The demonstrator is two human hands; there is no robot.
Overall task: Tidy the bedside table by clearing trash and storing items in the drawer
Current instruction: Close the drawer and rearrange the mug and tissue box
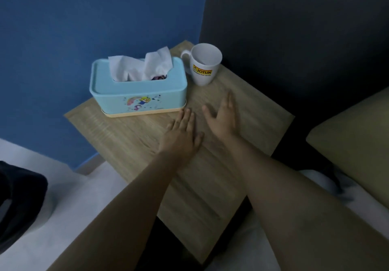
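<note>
Hovering over desk [263, 112]: left hand [182, 136], right hand [224, 121] empty, fingers [188, 116] straight; tissue box [139, 93] just beyond left, Jotun mug [205, 66] ahead of right.

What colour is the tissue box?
Light blue tissue box with cartoon pictures and a yellowish base; head view.
</note>
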